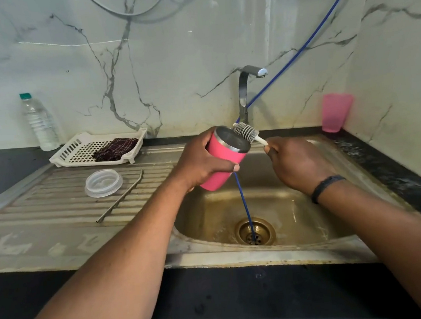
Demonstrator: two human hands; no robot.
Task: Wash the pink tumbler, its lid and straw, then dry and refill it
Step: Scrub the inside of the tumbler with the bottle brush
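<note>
Pink tumbler (224, 164) sits tilted in the left hand (202, 164), held above the basin of the steel sink (302, 217), its open steel-lined mouth turned up and to the right. The fingers of that hand curl round the back of the body and the thumb lies across its front. The right hand (297, 161) pinches the white handle of a bottle brush (247, 133), whose grey bristled head lies at the far rim of the tumbler's mouth; how far it reaches inside cannot be told. A dark band circles the right wrist.

On the ribbed draining board to the left, the clear lid (103, 182) lies flat, and just beside it on the right the metal straw (120, 195) lies slantwise, its bent end pointing away. Behind them a white perforated tray (77, 151) holds a dark checked cloth (115, 149). A clear water bottle (39, 122) with a green cap stands upright on the black worktop (3, 167) by the marble wall, left of the tray.

The tap (247, 89) rises behind the basin, its spout above the tumbler. A blue tube (244, 205) comes down from the upper right, passes behind the tumbler and ends in the drain. A translucent pink cup (336, 112) stands in the right corner against the wall.
</note>
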